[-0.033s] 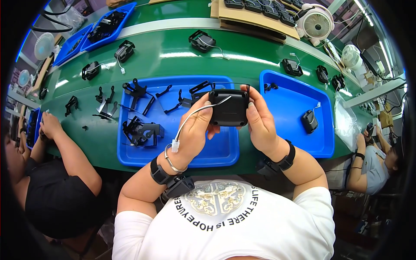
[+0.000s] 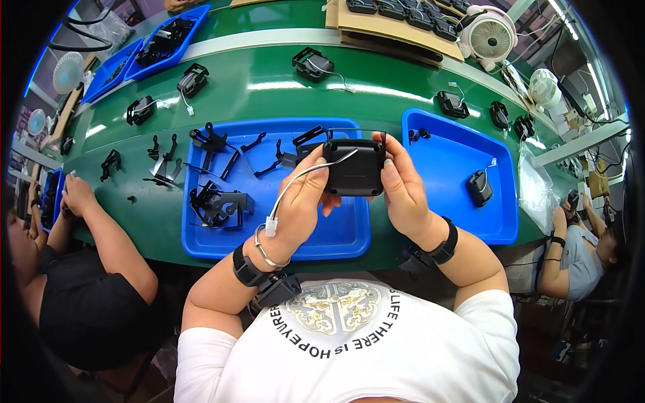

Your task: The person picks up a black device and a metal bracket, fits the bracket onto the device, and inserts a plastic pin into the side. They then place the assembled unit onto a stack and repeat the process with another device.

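Between my two hands is a black, squarish plastic housing (image 2: 356, 174) with rounded corners and a thin black bracket along its far edge. My left hand (image 2: 304, 198) grips its left side, and my right hand (image 2: 405, 188) holds the right side with the thumb on the near face. A white cable (image 2: 295, 180) leaves the housing, crosses my left hand and ends in a clear connector (image 2: 271, 226) at the wrist. Below the housing lies a blue tray (image 2: 302, 250) with several black metal brackets (image 2: 218, 205). The housing's underside is hidden.
Another blue tray (image 2: 463, 232) on the right holds a small black housing (image 2: 480, 189) with a cable. More cabled housings (image 2: 313, 65) and loose brackets (image 2: 162, 160) lie on the green table (image 2: 262, 101). Co-workers sit on both sides. A fan (image 2: 489, 37) stands at the back right.
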